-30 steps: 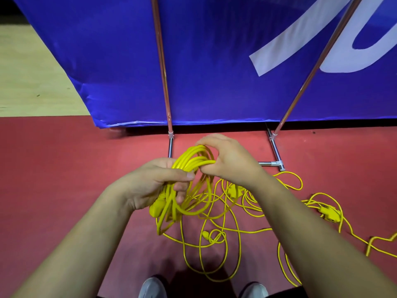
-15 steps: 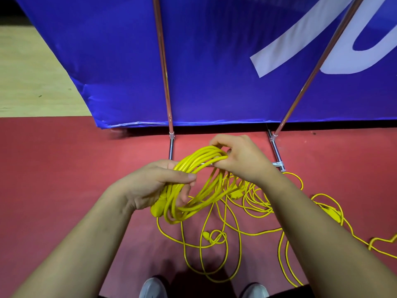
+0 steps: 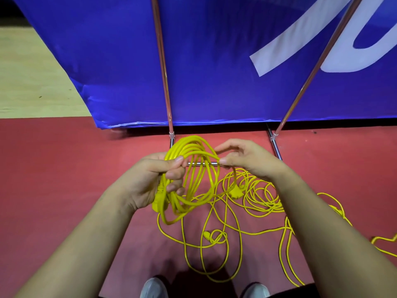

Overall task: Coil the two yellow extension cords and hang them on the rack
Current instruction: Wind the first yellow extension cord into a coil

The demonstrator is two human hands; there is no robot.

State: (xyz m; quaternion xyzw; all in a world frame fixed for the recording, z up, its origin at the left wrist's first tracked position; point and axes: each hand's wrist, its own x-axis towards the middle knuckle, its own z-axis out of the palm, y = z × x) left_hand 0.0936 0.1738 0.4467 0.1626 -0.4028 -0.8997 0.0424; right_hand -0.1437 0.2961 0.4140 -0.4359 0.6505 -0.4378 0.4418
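Blue banner (image 3: 214, 61) fills the top of view, with red floor (image 3: 64, 179) below it. A metal frame (image 3: 164, 87) of 2 slanted poles and a low crossbar stands against the banner. Cannot tell whether this is the rack.

Loose cord (image 3: 260, 198) sprawls on the floor, lower right. It lies in many overlapping loops, some stacked and some crossing. Where 1 cord ends and the next begins cannot be told.

Coil (image 3: 194, 166) is held up off the floor at centre, just in front of the crossbar. It has several turns, roughly oval and slightly splayed.

Left hand (image 3: 150, 183) is clamped around the coil's left side, fingers wrapped through the bundle. Right hand (image 3: 249, 160) is close beside it at the coil's right edge. Its thumb and forefinger pinch a single strand (image 3: 234, 177) that drops toward the floor tangle, and the other fingers are relaxed.

A yellow plug (image 3: 158, 203) hangs at the base of the left palm. A second plug (image 3: 236, 192) lies on the floor under the right wrist, and a small connector (image 3: 206, 235) sits in a knot-like loop nearer the feet.

Handling, as judged:
- The cord looks thin, light and limp, with some spring. The turns fan apart instead of lying flat.
- The jacket looks smooth and is likely to slide through a loose pinch.
- Best hold is a full fist around all the turns at 1 spot, as the left hand has it.
- The feeding hand should take 1 strand only, well clear of the plugs.
- Crossed floor loops could snag or tighten if pulled hard. The plug ends are the only heavy points, so they may swing.
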